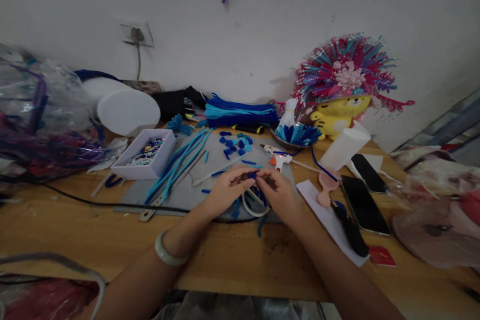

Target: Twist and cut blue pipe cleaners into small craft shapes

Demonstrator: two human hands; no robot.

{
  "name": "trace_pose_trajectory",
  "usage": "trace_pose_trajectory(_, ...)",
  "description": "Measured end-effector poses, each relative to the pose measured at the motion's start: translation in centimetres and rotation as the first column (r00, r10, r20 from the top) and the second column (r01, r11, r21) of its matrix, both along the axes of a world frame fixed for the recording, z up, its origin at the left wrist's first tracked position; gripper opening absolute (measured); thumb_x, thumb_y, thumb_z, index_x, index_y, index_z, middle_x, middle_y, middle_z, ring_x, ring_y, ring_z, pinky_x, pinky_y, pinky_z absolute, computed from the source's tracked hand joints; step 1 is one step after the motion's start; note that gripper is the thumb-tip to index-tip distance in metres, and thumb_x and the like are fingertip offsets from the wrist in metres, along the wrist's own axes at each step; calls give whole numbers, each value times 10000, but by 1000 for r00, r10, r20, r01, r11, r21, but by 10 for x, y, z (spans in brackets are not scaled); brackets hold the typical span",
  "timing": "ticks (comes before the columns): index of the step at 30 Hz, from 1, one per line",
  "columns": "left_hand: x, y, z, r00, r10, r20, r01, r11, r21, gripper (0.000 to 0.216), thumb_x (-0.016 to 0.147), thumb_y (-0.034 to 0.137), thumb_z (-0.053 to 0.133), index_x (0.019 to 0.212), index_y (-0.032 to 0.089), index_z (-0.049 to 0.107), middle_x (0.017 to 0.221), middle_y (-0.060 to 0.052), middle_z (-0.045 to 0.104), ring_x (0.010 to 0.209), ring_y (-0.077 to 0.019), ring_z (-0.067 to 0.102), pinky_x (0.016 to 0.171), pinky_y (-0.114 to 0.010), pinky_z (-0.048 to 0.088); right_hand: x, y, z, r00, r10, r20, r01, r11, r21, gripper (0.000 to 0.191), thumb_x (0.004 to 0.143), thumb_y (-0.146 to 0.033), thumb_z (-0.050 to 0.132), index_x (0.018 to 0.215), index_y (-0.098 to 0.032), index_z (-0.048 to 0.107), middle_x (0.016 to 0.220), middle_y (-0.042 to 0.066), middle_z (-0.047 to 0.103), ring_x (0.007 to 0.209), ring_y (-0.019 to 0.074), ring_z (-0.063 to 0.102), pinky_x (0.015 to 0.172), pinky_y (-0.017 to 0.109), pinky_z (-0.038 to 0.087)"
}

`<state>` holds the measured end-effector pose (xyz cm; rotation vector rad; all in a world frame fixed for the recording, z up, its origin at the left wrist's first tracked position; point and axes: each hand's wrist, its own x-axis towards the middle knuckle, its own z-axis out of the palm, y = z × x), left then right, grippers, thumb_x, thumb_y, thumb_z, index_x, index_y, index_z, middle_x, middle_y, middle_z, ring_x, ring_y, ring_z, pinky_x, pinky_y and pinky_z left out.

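Bending looks like the step in hand, with your left hand (pixel 225 189) and right hand (pixel 280 194) both pinched shut on a small dark-blue pipe cleaner piece (pixel 252 175) at centre frame over the grey mat (pixel 210 160), so any next twist calls for a steady grip.

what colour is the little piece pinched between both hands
The piece is dark blue; the head view shows it best.
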<state>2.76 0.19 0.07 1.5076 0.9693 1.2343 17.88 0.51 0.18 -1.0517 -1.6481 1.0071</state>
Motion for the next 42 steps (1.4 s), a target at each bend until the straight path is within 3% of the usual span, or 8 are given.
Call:
trace_pose_trajectory(4, 1, 0, -1, 1000, 25, -7, -25, 1000, -16, 223, 727, 237, 570, 931, 166, 625, 838, -38, 642, 770, -144, 584, 748, -287, 462, -3, 1, 6, 949, 8, -314, -109, 946, -305, 122, 706, -266, 594, 766, -176, 537, 634, -35, 563, 567, 84, 528, 557, 203, 427)
trace_pose_trajectory(7, 0, 0, -2, 998, 40, 56, -39, 999, -24, 192, 719, 226, 576, 899, 168, 613, 808, -22, 631, 745, -133, 576, 733, -273, 460, -2, 0, 11, 860, 34, -509, -325, 806, -495, 133, 707, -272, 608, 730, -158, 544, 637, -22, 581, 561, 76, 542, 550, 194, 446)
trace_pose_trajectory(12, -1, 1, -3, 992, 59, 111, -61, 998, 20, 123, 684, 187, 606, 805, 164, 607, 826, -18, 604, 782, -121, 546, 751, -247, 436, 1, 0, 13, 782, 45, -622, -501, 640, -583, 118, 712, -235, 621, 749, -130, 582, 653, -2, 612, 559, 69, 564, 582, 201, 494)
trace_pose_trajectory(25, -2, 4, -5, 994, 93, 66, -98, 992, 85, 82, 633, 154, 628, 693, 164, 573, 825, -32, 603, 836, -145, 559, 808, -291, 425, -2, 1, 6, 888, 59, -456, -290, 841, -456, 164, 661, -277, 649, 740, -150, 581, 634, -12, 631, 489, 62, 533, 506, 184, 402)
trace_pose_trajectory(32, 9, -1, -4, 948, 217, 234, -204, 976, -79, 110, 581, 179, 674, 631, 155, 579, 738, -4, 605, 726, -120, 564, 720, -255, 444, -9, -7, 7, 999, -45, 16, 47, 991, -127, 123, 753, -262, 524, 689, -174, 581, 526, -31, 555, 504, 101, 515, 516, 217, 387)
trace_pose_trajectory(37, 15, -5, -5, 909, 302, 286, -247, 945, -215, 135, 569, 220, 696, 634, 153, 599, 694, 4, 623, 659, -110, 563, 673, -246, 447, -9, -13, -2, 864, -161, 477, -24, 933, 358, 178, 801, -171, 426, 759, -152, 598, 727, 79, 625, 698, 176, 556, 657, 296, 414)
trace_pose_trajectory(40, 16, -3, -7, 893, 332, 305, -265, 934, -239, 148, 548, 223, 711, 622, 153, 604, 690, 5, 633, 661, -113, 567, 687, -252, 448, -9, -13, 0, 824, -152, 546, -94, 913, 396, 192, 800, -139, 410, 763, -139, 598, 778, 112, 626, 772, 205, 548, 732, 347, 409)
trace_pose_trajectory(42, 14, -1, -10, 894, 329, 304, -261, 934, -243, 144, 549, 223, 711, 625, 154, 609, 689, 6, 635, 657, -110, 566, 685, -251, 448, -9, -12, 5, 896, -97, 433, -29, 961, 276, 149, 792, -173, 451, 769, -150, 596, 768, 89, 626, 746, 184, 545, 719, 331, 419)
